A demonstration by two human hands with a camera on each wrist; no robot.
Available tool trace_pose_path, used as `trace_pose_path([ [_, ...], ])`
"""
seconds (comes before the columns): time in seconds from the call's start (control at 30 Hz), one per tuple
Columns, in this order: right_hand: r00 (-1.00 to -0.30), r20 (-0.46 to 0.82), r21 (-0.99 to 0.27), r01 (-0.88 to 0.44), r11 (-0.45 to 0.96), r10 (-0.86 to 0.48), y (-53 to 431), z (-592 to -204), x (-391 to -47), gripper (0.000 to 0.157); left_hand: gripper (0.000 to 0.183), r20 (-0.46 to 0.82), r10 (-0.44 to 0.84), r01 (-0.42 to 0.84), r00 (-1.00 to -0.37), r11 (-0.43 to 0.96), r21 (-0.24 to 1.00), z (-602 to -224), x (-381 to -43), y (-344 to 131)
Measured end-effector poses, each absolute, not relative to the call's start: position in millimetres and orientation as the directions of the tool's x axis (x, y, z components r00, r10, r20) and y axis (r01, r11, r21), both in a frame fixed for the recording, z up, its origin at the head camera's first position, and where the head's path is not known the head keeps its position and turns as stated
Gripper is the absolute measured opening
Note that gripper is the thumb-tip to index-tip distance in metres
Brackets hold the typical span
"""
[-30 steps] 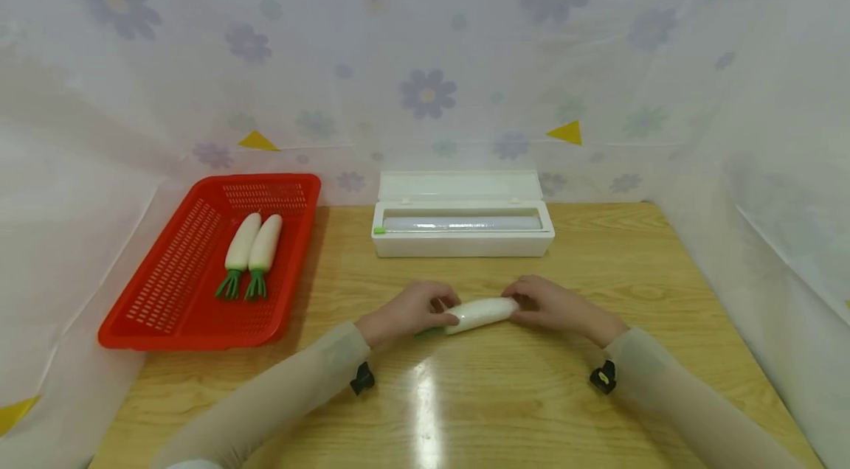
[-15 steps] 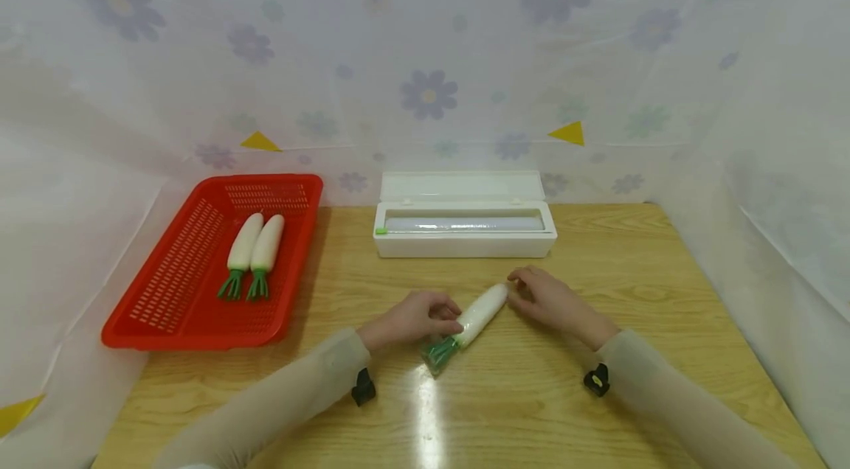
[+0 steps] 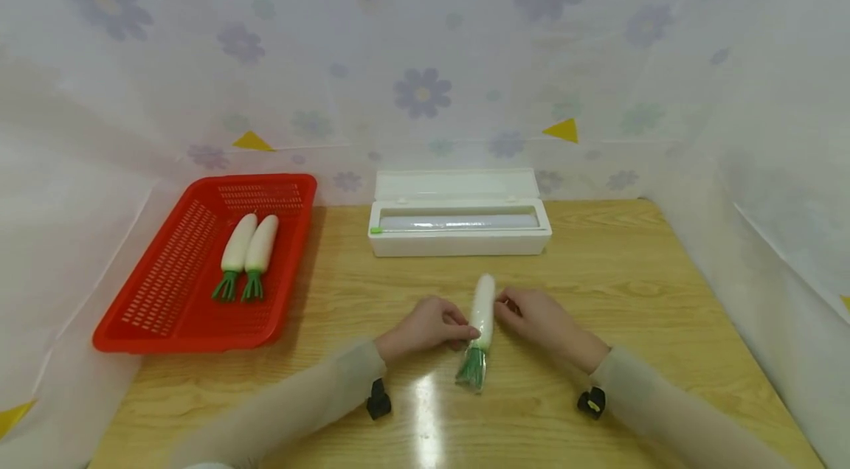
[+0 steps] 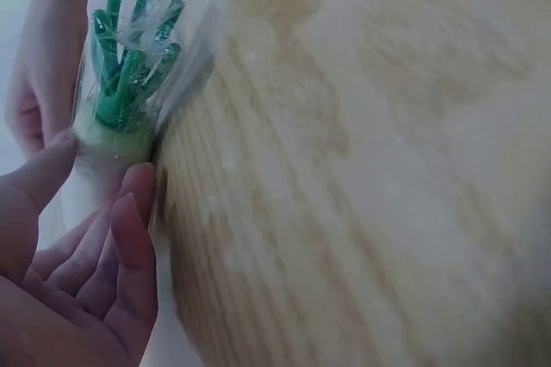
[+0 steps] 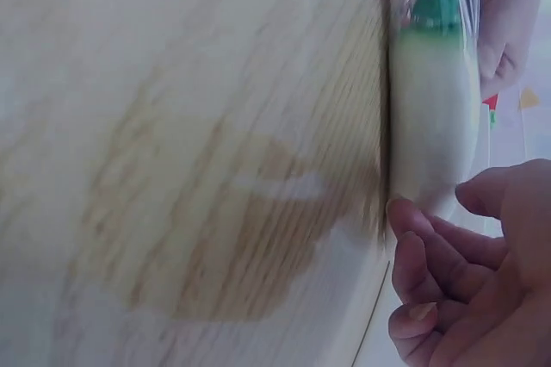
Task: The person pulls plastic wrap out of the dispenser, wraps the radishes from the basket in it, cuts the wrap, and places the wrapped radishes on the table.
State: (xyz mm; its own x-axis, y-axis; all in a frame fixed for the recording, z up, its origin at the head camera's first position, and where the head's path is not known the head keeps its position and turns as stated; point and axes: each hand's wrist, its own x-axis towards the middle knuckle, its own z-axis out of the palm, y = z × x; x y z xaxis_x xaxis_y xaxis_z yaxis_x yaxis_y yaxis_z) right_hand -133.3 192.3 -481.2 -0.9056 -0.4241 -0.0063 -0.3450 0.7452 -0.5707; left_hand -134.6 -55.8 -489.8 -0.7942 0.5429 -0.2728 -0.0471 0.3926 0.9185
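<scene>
A white radish (image 3: pixel 484 310) with green stalks, wrapped in clear film, lies on the table pointing away from me. My left hand (image 3: pixel 433 324) holds it near the stalk end; in the left wrist view the thumb and a finger sit on either side of the pale green neck (image 4: pixel 116 142). On its right side, my right hand (image 3: pixel 539 321) pinches it nearer the tip. The right wrist view shows bent fingers (image 5: pixel 411 255) and the thumb at the radish's edges. Loose film covers the green stalks (image 4: pixel 129 70).
At the left stands a red perforated basket (image 3: pixel 282 307) with two more white radishes (image 3: pixel 261 244) inside. A white cling film box (image 3: pixel 458 244), its lid raised, is at the back, with a film roll (image 3: pixel 458 222) in it. Flowered curtain (image 3: pixel 425 130) surrounds the wooden table (image 3: pixel 598 255).
The radish has turned from lying nearly crosswise to pointing away from me, stalks toward me. My left hand has shifted right; my right hand moved off its tip, then back to its side.
</scene>
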Motion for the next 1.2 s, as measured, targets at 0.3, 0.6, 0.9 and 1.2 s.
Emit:
trace_pose_path([
  [0.3,-0.913,-0.009,-0.606,-0.32,0.729,-0.408,186.3,-478.4,-128.9,0.024,0.022,-0.251,0.504,-0.049,-0.827,0.379,0.924,-499.0,-131.1,-46.6],
  [0.6,-0.898,-0.022,-0.553,-0.355,0.754,-0.44,188.8,-481.5,-127.3,0.045,0.021,-0.219,0.543,0.0,-0.81,0.374,0.927,-504.6,-133.6,-50.0],
  [0.9,-0.899,0.0,-0.557,-0.363,0.747,-0.437,191.2,-481.8,-131.6,0.038,0.019,-0.217,0.569,0.02,-0.793,0.381,0.924,-502.4,-133.4,-53.8],
  [1.2,-0.689,0.257,-0.241,-0.724,0.646,-0.677,205.2,-484.9,-160.4,0.059,0.017,-0.21,0.57,0.048,-0.794,0.404,0.913,-499.5,-134.0,-60.3],
])
